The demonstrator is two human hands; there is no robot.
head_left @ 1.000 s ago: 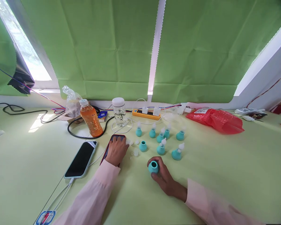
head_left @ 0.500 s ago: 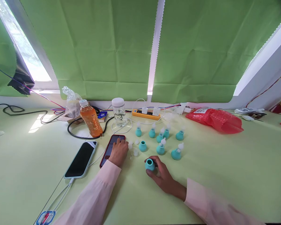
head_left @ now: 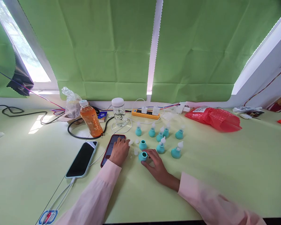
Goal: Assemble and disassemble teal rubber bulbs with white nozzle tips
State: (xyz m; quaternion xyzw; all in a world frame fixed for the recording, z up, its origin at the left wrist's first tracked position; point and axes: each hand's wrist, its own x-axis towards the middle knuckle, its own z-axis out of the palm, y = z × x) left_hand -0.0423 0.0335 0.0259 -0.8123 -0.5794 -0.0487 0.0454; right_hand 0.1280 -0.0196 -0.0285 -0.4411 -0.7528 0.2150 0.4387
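Observation:
My right hand (head_left: 158, 167) has its thumb and fingers around a small teal squeeze bulb (head_left: 142, 157), whose round open mouth faces up. Just behind it stands a second open teal bulb (head_left: 142, 145). My left hand (head_left: 120, 151) lies over the right side of a red-edged phone (head_left: 107, 151). Its fingers are curled, with the tips beside a small white piece (head_left: 131, 142); what they may pinch is hidden. A white cup-like part (head_left: 136, 152) and tiny clear bits lie between the hands. Several teal bulbs with translucent tips (head_left: 176, 152) stand behind and to the right.
Left of my left hand lies a pale-cased phone (head_left: 81, 159) with a cable attached. Farther back stand an orange drink bottle (head_left: 91, 120), a clear jar with a white lid (head_left: 118, 114) and a yellow power strip (head_left: 145, 114). A red bubble bag (head_left: 213, 118) lies back right.
My right hand has moved left and slightly away from me with the teal bulb, bringing it nearer the white parts. My left hand has barely shifted.

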